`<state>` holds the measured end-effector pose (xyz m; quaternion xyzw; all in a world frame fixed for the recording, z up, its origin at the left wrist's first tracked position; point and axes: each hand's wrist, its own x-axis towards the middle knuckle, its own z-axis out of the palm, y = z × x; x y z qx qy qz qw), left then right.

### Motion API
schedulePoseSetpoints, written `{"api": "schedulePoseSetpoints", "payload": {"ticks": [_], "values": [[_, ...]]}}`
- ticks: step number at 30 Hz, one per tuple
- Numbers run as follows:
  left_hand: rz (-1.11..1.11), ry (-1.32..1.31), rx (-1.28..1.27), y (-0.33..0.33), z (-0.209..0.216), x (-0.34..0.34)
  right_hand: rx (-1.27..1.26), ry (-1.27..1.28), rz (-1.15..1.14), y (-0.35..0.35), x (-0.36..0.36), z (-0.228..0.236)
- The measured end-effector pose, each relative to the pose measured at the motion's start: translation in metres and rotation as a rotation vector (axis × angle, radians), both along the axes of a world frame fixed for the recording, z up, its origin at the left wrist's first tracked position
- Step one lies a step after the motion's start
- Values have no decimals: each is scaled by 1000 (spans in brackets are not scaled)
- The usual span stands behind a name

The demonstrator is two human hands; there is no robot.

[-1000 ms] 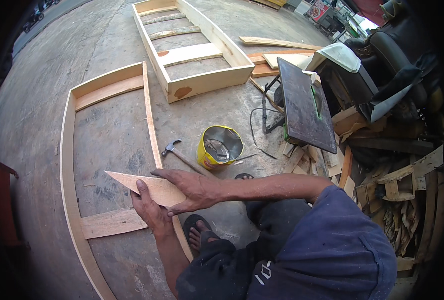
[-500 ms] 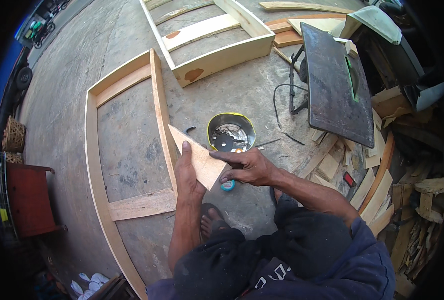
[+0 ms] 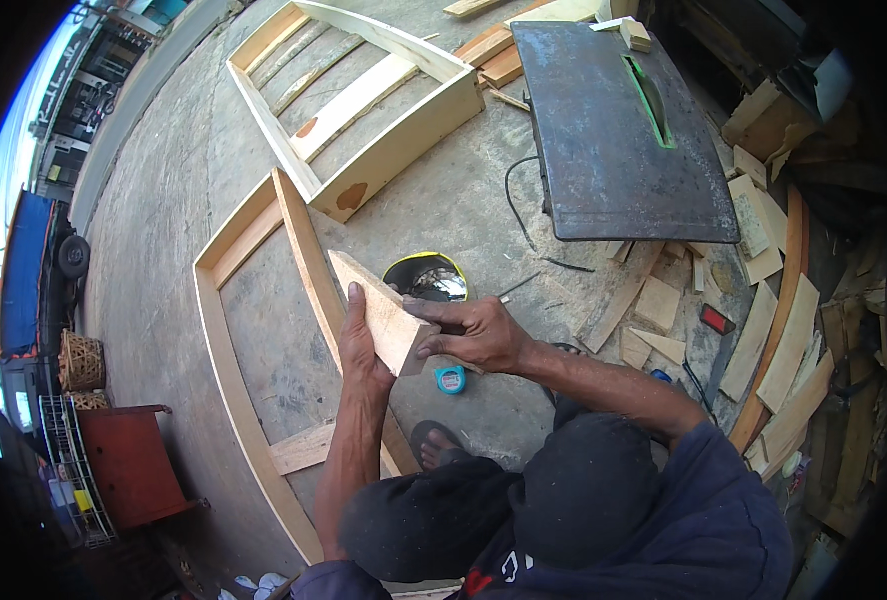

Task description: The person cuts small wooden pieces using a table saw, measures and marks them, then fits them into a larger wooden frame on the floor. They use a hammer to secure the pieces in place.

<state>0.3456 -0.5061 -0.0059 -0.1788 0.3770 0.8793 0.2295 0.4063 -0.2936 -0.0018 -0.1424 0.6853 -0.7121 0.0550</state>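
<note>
A pale wooden board piece (image 3: 374,312) with a slanted end is held up in front of me, over the floor. My left hand (image 3: 362,350) is closed round its left side, thumb lying along the face. On the right edge, my right hand (image 3: 484,335) grips the same piece between thumb and fingers. Beneath the hands, a turquoise tape measure (image 3: 451,380) rests on the concrete. Just beyond the piece stands a round metal container with a yellow rim (image 3: 456,264), partly hidden by the wood and my right hand.
One wooden frame (image 3: 249,410) lies at left; a deeper one with slats (image 3: 404,148) is farther off. A dark table saw (image 3: 614,160), its blade slot edged in green, stands at right. Wood offcuts (image 3: 657,305) and a red-and-black object (image 3: 717,319) lie below it.
The view has shifted, so the saw and frames sit elsewhere in the picture. Both hands still hold the wooden piece, which is tilted so that its thick lower edge shows more.
</note>
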Motion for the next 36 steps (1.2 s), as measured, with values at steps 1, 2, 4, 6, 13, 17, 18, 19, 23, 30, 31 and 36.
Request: {"api": "schedulePoseSetpoints", "payload": {"ticks": [1,2,4,6,13,17,18,19,23,30,31,36], "values": [[-20,-8,9,1,6,-2,-36,-29,-7,6,4,-4],[-25,-15,-53,4,12,-4,-82,-66,-27,14,8,-9],[-20,26,-191,8,25,-11,-78,-152,-214,36,19,-24],[-47,128,-330,12,37,-18,62,-345,-588,75,31,-48],[-386,266,-580,53,68,-46,392,-95,-1086,198,35,-123],[-536,428,-715,101,89,-55,672,18,-957,222,25,-127],[-610,447,-760,114,94,-57,726,52,-938,221,24,-126],[-669,512,-770,128,97,-59,719,212,-957,219,23,-124],[-925,685,-874,190,106,-75,619,-157,-916,204,28,-115],[-1084,1670,-1374,330,93,-98,482,-367,-725,173,97,-118],[-890,1902,-1428,343,87,-94,464,-375,-641,168,109,-121],[-792,1988,-1548,371,61,-81,488,-337,-439,148,142,-127]]}}
